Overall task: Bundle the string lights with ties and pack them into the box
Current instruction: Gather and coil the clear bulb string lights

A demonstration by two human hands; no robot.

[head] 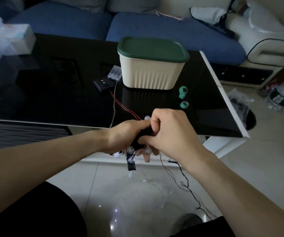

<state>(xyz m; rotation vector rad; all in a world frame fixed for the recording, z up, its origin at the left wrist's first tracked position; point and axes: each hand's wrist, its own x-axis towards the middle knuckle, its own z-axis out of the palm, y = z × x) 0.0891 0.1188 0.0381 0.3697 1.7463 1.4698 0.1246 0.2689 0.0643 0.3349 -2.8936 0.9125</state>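
No text, brand or number can be read anywhere; the small black plastic controller box [103, 84] near the middle of the glossy black table [52, 100] bears only a red dot and a green dot, with no legible lettering

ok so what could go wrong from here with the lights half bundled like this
1. Loose wire trails on the floor beyond the bundle that the left hand and right hand grip; it may snag or tangle.
2. The red leads run to the black controller on the table; pulling could drag it off.
3. The box has its green lid on.
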